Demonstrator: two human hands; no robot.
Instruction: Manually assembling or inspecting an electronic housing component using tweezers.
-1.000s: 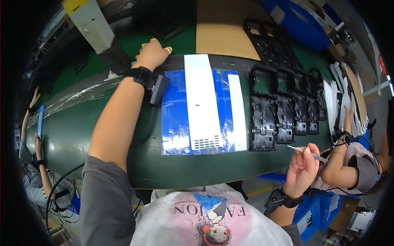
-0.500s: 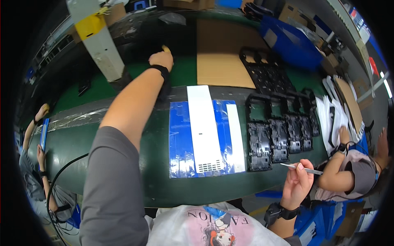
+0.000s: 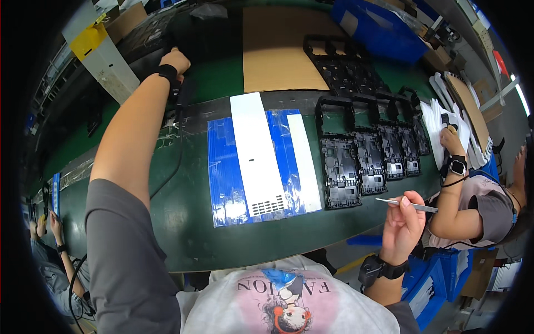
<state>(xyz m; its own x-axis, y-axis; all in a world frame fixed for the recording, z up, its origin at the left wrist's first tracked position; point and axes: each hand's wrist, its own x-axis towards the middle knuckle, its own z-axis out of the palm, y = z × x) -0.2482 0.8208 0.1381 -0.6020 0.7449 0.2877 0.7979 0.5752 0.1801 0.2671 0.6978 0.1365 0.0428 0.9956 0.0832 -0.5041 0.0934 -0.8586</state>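
Note:
My left hand (image 3: 177, 61) reaches far out to the upper left, over the dark far side of the bench. Its fingers look curled, and whatever they hold, if anything, is hidden. On its wrist is a black band. My right hand (image 3: 404, 225) is raised near the front edge, pinching metal tweezers (image 3: 406, 205) that point left. Nearest to it are several black plastic frames (image 3: 341, 167) lying in a row. Between my arms, a long white sheet (image 3: 250, 133) with rows of small black rectangles and a narrower white strip (image 3: 305, 167) lie on a blue, film-covered panel (image 3: 222, 167).
A brown cardboard sheet (image 3: 278, 55) lies beyond the panel, with more black frames (image 3: 356, 72) beside it. A blue bin (image 3: 384, 33) stands behind. A white post (image 3: 103, 64) rises at left. Co-workers sit on both sides; one's hand (image 3: 453, 139) touches white packets (image 3: 428, 119).
My left hand has moved left and farther out. The whole view has shifted. My right hand still holds the tweezers. The right co-worker's hand has moved up onto the white packets.

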